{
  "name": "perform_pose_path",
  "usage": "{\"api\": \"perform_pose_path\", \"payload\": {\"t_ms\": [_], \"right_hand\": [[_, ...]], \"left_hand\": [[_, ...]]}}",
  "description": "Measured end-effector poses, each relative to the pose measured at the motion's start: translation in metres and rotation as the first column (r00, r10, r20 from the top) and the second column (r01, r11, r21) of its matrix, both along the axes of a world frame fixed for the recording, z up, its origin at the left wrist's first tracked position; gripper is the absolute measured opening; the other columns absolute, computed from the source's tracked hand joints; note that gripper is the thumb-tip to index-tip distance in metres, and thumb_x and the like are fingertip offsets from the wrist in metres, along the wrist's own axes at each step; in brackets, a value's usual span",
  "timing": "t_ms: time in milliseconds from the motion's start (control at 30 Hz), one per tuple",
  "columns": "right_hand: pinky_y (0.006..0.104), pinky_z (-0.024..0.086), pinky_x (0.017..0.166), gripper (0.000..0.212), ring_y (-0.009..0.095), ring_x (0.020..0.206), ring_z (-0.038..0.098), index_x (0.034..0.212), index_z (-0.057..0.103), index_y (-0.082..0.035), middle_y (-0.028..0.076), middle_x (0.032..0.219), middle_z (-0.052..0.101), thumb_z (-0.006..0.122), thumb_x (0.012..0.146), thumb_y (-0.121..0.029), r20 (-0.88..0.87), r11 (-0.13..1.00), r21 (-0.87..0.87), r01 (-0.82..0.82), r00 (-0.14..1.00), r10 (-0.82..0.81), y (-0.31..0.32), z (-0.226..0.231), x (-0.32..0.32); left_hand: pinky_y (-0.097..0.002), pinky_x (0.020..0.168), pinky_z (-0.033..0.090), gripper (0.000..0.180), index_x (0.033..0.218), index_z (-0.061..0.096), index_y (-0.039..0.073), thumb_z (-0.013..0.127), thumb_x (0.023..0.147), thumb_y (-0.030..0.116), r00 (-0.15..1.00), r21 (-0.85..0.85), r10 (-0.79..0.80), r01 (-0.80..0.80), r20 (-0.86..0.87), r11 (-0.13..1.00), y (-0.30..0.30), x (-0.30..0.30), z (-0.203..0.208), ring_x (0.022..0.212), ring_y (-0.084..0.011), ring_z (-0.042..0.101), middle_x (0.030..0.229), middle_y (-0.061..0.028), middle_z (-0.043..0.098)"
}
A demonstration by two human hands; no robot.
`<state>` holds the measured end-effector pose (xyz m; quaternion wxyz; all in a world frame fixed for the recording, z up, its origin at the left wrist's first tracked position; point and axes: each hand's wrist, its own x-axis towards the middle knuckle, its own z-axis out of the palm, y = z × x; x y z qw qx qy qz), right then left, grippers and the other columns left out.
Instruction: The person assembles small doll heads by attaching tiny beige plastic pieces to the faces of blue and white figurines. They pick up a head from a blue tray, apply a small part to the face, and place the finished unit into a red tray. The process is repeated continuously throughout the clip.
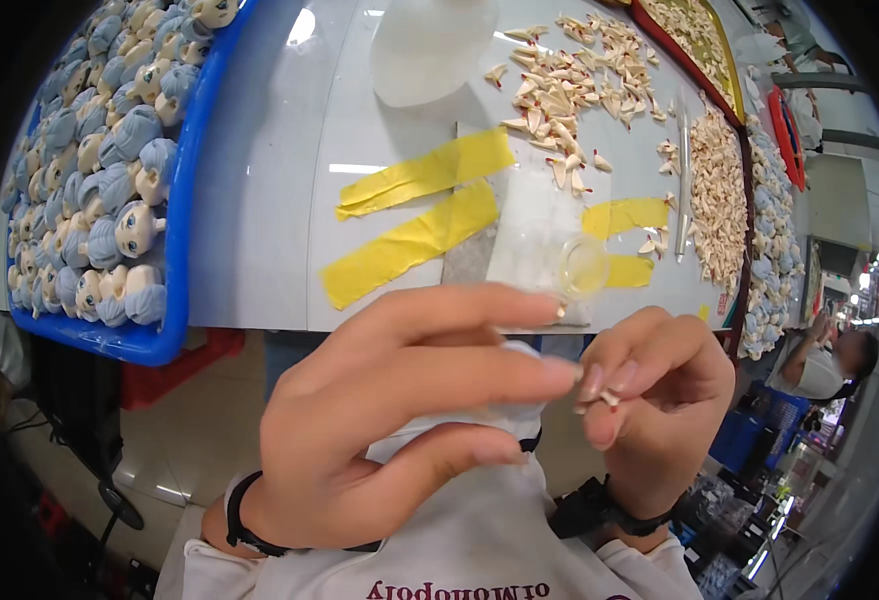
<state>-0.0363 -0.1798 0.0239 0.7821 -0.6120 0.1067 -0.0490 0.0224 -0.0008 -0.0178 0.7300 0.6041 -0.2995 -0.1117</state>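
Observation:
My right hand (665,385) is closed in a pinch in front of the table edge. Between its thumb and fingertips sits a small cream plastic piece (610,398) with a red spot, mostly covered by the fingers. My left hand (400,400) reaches toward it with fingers apart, its fingertips slightly blurred and close to the right hand's. A tiny pale speck by the left index fingertip is too small to name. Just beyond the hands, a small clear round cup (585,268) stands on a white sheet (528,245) taped to the table.
Yellow tape strips (415,245) cross the table (260,200). Loose cream pieces with red tips (560,90) lie scattered at the back, with a denser pile (718,195) at right. A translucent container (430,50) stands behind. A blue tray (185,230) at left holds blue-haired doll heads (135,228).

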Motion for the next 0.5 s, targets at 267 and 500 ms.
{"api": "perform_pose_path", "payload": {"t_ms": [267,500], "right_hand": [[0.0268,0.051,0.061,0.020,0.020,0.071,0.062,0.080,0.060,0.006,0.018,0.081,0.060,0.072,0.064,0.011,0.103,0.988,-0.152,0.042,0.994,-0.026,0.006,-0.005,-0.005],[0.0230,0.042,0.054,0.021,0.016,0.062,0.056,0.078,0.054,-0.002,0.011,0.073,0.059,0.072,0.068,0.001,0.224,0.798,-0.602,-0.029,0.953,0.203,-0.001,-0.005,0.000]], "left_hand": [[-0.0293,0.079,0.045,0.034,0.097,0.060,-0.001,0.076,0.067,0.008,0.999,0.043,-0.034,0.034,0.014,0.998,-0.002,-0.002,0.003,0.087,-0.0216,0.057,0.098,-0.0166,0.054],[-0.0276,0.076,0.044,0.034,0.095,0.061,-0.002,0.076,0.068,0.010,0.997,0.048,-0.013,0.016,-0.077,0.999,-0.006,-0.008,0.000,0.088,-0.0201,0.056,0.098,-0.0155,0.054]]}}
